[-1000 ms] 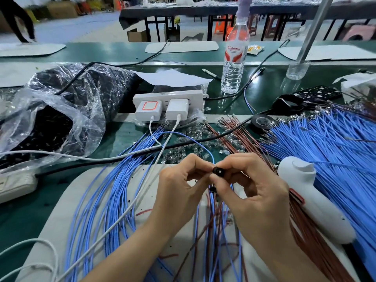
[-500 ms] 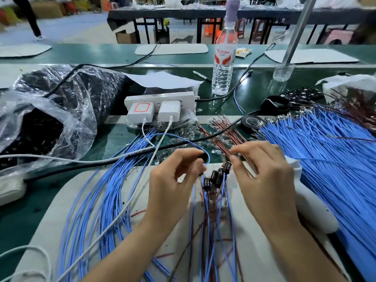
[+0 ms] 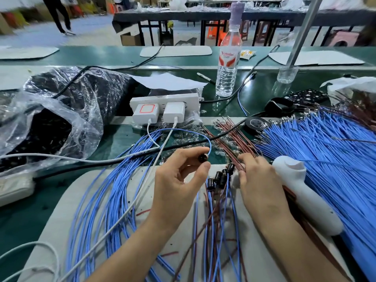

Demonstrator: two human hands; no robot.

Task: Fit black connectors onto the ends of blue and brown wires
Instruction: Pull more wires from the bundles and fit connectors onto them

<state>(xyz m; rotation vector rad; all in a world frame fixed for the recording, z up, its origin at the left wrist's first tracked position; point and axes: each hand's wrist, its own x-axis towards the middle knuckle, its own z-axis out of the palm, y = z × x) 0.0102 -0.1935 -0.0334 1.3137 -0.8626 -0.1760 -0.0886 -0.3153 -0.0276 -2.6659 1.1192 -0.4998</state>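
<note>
My left hand [image 3: 179,180] pinches a small black connector [image 3: 202,158] between thumb and forefinger; a blue wire [image 3: 183,130] loops out of it in an arc to the left. My right hand [image 3: 258,178] lies with its fingertips on the brown wires [image 3: 230,139] fanned out ahead of it; whether it grips one is hidden. Between the hands lie several fitted black connectors [image 3: 220,176] on blue and brown wires that trail toward me over the grey mat [image 3: 85,188]. A large heap of blue wires [image 3: 329,155] fills the right.
A white handheld tool [image 3: 305,192] lies just right of my right hand. A power strip with two white chargers [image 3: 162,110] and a water bottle [image 3: 227,64] stand behind. A clear plastic bag of black parts [image 3: 50,119] is at left. Black tape roll [image 3: 255,124]; black and white cables cross the table.
The hands have parted. My right hand left the connector and moved right and forward onto the brown wires. My left hand keeps the connector with its blue wire.
</note>
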